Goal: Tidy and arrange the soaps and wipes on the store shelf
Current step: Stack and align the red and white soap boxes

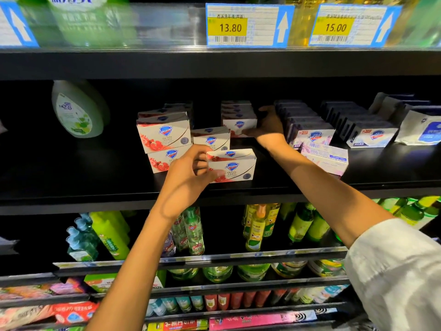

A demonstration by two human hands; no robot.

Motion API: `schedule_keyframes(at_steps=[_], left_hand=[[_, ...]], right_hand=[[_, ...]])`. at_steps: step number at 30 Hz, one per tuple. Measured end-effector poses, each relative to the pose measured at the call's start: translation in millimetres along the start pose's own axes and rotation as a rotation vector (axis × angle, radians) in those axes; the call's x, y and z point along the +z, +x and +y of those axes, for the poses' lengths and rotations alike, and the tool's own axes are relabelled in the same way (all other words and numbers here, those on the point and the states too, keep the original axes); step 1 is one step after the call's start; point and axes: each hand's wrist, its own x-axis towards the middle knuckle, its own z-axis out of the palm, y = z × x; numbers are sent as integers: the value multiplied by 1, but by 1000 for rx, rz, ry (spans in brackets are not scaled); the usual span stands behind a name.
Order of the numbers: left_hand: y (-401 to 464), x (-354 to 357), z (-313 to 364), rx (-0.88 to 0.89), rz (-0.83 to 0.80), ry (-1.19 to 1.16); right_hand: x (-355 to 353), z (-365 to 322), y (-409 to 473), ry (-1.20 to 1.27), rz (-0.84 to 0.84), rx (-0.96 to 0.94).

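Note:
On the black middle shelf (pixel 71 177) stand white-and-red soap boxes. My left hand (pixel 188 173) grips the left end of one such box (pixel 235 167) near the shelf's front edge. Behind it sit a stack of two red boxes (pixel 164 137) and a single box (pixel 211 138). My right hand (pixel 268 125) reaches deeper and holds the front box of a row of red soap boxes (pixel 238 124). To the right are rows of lavender soap boxes (pixel 312 136) and white-blue soap boxes (pixel 372 136), and a wipes pack (pixel 422 130) at the far right.
A loose lavender box (pixel 325 158) lies flat by my right forearm. A green-white bottle (pixel 76 111) leans at the shelf's left. Price tags (pixel 248 25) hang on the shelf above. Bottles (pixel 257 225) and packets fill the lower shelves.

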Motion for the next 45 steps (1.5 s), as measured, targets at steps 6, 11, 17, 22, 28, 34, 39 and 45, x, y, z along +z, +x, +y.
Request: schedule_keyframes(at_steps=[6,11,17,22,28,34,39,45], left_hand=[[-5,-2,8,-18,23,-64],[-1,4,18,-29,53,-109],[7,12,17,-82,14,-98],[0,5,5,31,-144,311],[-5,-1,-2,86,-336,484],[-6,0,-3,77,-345,519],[-6,0,-3,82,-332,540],[-5,0,-5,106,-322,548]], right_hand=[[-49,-50,-83,367,-128,-17],[-80,-60,-140,366,-496,-122],[-92,-43,-138,415,-363,-76],[-101,-29,-125,345,-140,0],[-80,-24,-98,119,-90,61],[-54,-21,-75,125,-128,73],[-43,-23,-62,138,-113,-32],[-30,-23,-40,38,-92,-93]])
